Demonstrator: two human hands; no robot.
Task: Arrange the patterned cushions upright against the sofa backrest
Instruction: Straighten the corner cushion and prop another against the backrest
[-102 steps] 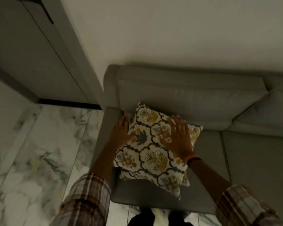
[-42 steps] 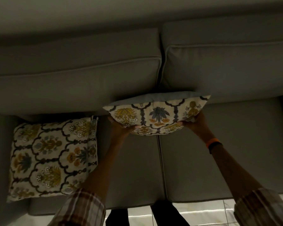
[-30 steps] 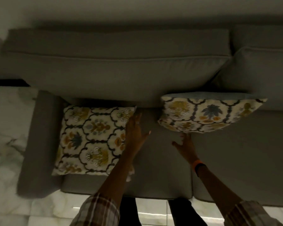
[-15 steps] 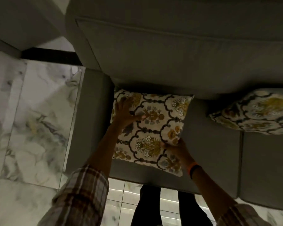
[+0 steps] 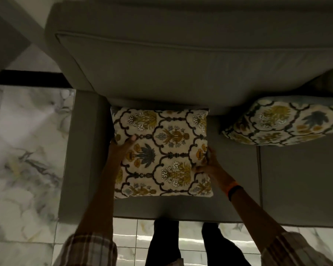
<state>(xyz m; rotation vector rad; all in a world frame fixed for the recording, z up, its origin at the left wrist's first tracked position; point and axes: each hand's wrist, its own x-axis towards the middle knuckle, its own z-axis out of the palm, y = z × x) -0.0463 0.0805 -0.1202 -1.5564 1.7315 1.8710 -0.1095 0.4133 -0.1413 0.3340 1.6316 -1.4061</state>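
Two cushions with flower patterns are seen on a grey sofa (image 5: 288, 181). Far to the left, a white marble floor (image 5: 25, 154) is seen beside the sofa's arm (image 5: 81, 154).

Next comes the near cushion (image 5: 162, 153). It is laid flat on the seat, by the arm, and its far edge is tucked under the bottom of the backrest (image 5: 161, 70). It is not stood upright. Its left edge is gripped by the left hand (image 5: 121, 148); the thumb is laid on top of the cloth and the fingers are hidden under it. A checked sleeve (image 5: 87, 250) is worn on that arm. Its right edge is gripped by the right hand (image 5: 210, 166), with the fingers closed on the cloth. An orange and black band (image 5: 234, 191) is worn on the right wrist.

Between the two arms, dark trouser legs (image 5: 164, 244) are seen on the shiny floor tiles below the seat.

Further right, the second cushion (image 5: 284, 121) is leaned against the backrest, near the seam between two seat parts. It is touched by no hand, and it is set apart from the first cushion by a strip of bare seat.
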